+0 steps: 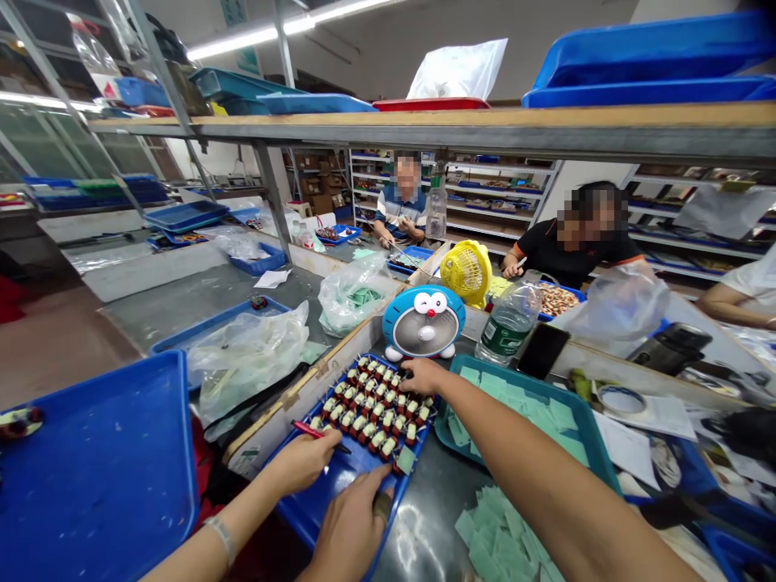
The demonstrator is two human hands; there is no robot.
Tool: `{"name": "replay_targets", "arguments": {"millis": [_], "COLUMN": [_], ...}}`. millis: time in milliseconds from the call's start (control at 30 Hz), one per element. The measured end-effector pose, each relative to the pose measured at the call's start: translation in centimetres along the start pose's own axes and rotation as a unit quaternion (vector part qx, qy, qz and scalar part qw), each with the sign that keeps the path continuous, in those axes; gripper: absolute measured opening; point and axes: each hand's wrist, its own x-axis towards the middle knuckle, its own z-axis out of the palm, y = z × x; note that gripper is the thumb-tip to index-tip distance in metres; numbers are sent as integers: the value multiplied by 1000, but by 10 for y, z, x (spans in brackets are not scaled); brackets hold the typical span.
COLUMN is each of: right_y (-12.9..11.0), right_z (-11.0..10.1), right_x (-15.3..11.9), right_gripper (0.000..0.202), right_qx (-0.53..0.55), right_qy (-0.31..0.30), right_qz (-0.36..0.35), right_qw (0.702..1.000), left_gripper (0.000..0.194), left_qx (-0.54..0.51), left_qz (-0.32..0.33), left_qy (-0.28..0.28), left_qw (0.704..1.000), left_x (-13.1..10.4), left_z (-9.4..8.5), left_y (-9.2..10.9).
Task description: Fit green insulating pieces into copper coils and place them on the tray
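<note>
A blue tray (339, 485) holds rows of several small red, black and white wound components (376, 408). My left hand (352, 525) comes in from the bottom and grips the tray's near rim, thumb on top. My right hand (423, 376) reaches across to the tray's far corner, fingers bent down onto the last row; whether it pinches a component is hidden. A third hand (303, 461), on an arm with a wristband from the lower left, belongs to another person and holds a red pen (312, 431) over the tray.
A teal tray (591, 436) of green slips sits under my right arm, with more slips (503, 537) loose on the bench. Behind stand a blue cat-shaped fan (424, 322), a yellow fan (466, 271), a water bottle (506, 323) and a phone (541, 349). Two people work across the bench. A big blue tray (97, 477) lies left.
</note>
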Motion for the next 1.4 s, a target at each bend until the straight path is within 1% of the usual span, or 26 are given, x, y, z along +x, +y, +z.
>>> {"name": "replay_targets", "arguments": {"millis": [267, 833, 1033, 1133, 1233, 1333, 1400], "right_y": [10, 3, -1, -1, -1, -7, -14], "right_z": [-4, -8, -6, -7, -8, -6, -1], "right_x": [4, -3, -10, -20, -40, -71, -95], "right_gripper": [41, 39, 38, 37, 35, 33, 29], "right_qx": [17, 5, -7, -7, -4, -2, 1], "right_qy": [-20, -16, 12, 47, 99, 139, 148], "right_qz": [6, -14, -16, -16, -4, 4, -3], "right_qw": [1000, 1000, 1000, 999, 995, 990, 989], "left_gripper": [43, 44, 46, 45, 45, 46, 46], "left_qx": [10, 8, 9, 5, 1, -3, -5], "left_qz": [0, 3, -10, -3, 2, 9, 15], "left_qy": [-2, -3, -9, 1, 10, 13, 14], "left_qw": [1000, 1000, 1000, 1000, 1000, 1000, 1000], "left_x": [0, 1, 0, -1, -2, -2, -2], "left_z": [2, 4, 2, 2, 4, 5, 5], "left_y": [-2, -6, -2, -2, -3, -2, -2]}}
